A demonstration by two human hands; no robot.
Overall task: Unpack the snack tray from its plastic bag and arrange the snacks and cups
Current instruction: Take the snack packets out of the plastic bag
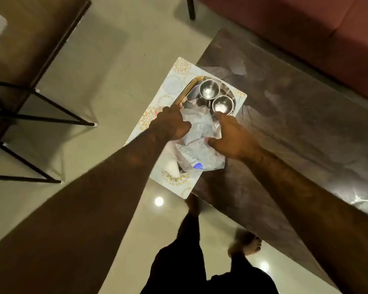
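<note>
Left hand (170, 124) and right hand (232, 139) grip the bag (200, 153) on the tray (186, 92); a slow peel should spare the cups (209, 89)

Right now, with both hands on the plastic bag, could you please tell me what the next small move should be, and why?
Probably draw the plastic bag back toward you, off the tray. The left hand and right hand both grip its crumpled film, which covers the tray's near part, while the steel cups stand uncovered at the far end.
</note>
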